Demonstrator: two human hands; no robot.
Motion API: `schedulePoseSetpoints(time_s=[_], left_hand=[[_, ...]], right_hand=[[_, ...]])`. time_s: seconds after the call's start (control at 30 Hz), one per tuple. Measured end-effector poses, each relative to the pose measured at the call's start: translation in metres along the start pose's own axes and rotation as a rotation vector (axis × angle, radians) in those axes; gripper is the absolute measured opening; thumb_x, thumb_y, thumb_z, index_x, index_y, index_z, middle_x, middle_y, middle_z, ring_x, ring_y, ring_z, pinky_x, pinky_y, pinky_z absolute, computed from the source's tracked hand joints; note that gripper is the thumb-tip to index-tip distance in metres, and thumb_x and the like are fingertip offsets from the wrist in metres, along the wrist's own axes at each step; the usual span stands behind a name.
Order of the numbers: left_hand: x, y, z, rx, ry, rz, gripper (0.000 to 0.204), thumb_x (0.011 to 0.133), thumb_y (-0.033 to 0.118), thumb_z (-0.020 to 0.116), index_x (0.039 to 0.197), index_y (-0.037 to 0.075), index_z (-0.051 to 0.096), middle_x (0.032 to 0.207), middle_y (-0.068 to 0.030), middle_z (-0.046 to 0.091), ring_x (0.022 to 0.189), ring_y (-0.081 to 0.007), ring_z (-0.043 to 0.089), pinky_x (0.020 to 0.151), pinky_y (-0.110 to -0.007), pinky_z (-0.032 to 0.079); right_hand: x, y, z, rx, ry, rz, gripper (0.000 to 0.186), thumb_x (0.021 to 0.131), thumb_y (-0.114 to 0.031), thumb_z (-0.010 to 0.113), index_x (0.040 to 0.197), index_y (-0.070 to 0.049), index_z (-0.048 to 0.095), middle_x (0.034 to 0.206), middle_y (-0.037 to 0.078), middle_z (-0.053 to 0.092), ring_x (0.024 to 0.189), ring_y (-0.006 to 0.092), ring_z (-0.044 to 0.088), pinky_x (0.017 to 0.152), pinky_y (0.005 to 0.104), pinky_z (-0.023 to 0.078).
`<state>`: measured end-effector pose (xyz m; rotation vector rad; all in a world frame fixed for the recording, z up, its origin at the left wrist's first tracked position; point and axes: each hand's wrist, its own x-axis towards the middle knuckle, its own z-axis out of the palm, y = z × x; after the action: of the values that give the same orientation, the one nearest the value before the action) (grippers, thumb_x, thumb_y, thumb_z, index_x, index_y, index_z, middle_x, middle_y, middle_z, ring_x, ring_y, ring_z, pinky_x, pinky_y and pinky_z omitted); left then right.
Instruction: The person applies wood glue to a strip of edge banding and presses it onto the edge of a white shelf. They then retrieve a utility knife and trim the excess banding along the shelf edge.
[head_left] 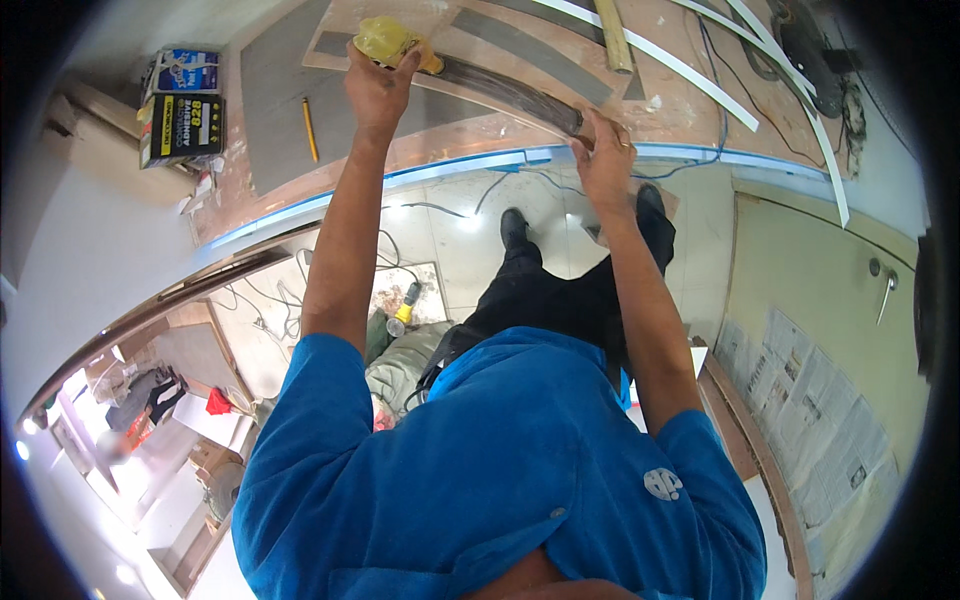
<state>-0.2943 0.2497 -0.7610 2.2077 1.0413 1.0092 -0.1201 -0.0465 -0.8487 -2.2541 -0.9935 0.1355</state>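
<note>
My left hand [382,92] is closed round a soft-looking, translucent yellow bottle [386,40] with an orange-yellow end pointing right. Just beyond that end lies a long, dark brown strip [510,92], slightly curved in this view, on a workbench board [225,190]. At the strip's right end, the fingers of my right hand [605,165] pinch its tip near the bench's front edge. A ring shows on that hand. The left end of the strip is partly hidden behind my left hand and the bottle.
A yellow pencil [310,130] lies on a grey sheet [270,90]. Adhesive tins [182,128] stand at the left. White strips [690,80], a tube [612,38] and cables [722,100] lie right. Below are a yellow-and-black power tool [403,308] and a door [820,290].
</note>
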Motion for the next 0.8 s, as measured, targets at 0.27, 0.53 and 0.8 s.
schedulePoseSetpoints(time_s=[0.27,0.53,0.8], left_hand=[[0.024,-0.036,-0.017,-0.031,-0.063,-0.009,0.055,0.083,0.024,0.088,0.119,-0.001,0.055,0.102,-0.0247,0.075,0.099,-0.0397,0.075,0.083,-0.042,0.059],[0.087,-0.100,-0.044,-0.046,0.065,-0.066,0.056,0.084,0.022,0.086,0.124,0.000,0.053,0.101,-0.0254,0.074,0.102,-0.0440,0.073,0.085,-0.044,0.059],[0.077,-0.092,-0.034,0.003,-0.051,0.064,0.049,0.089,0.019,0.082,0.124,0.000,0.054,0.103,-0.0208,0.076,0.099,-0.0310,0.077,0.082,-0.039,0.059]], right_hand=[[0.009,-0.012,0.000,-0.243,-0.002,-0.042,0.051,0.080,-0.018,0.085,0.128,-0.019,0.069,0.118,0.007,0.072,0.126,0.0297,0.057,0.107,0.0538,0.034],[0.010,-0.007,0.003,0.077,0.008,0.032,0.050,0.079,-0.004,0.083,0.127,-0.011,0.068,0.113,0.013,0.072,0.116,0.0358,0.061,0.103,0.0481,0.045],[0.014,-0.023,-0.005,0.053,-0.065,0.088,0.048,0.082,0.000,0.080,0.127,-0.007,0.067,0.124,0.014,0.071,0.120,0.0371,0.058,0.106,0.0463,0.046]])
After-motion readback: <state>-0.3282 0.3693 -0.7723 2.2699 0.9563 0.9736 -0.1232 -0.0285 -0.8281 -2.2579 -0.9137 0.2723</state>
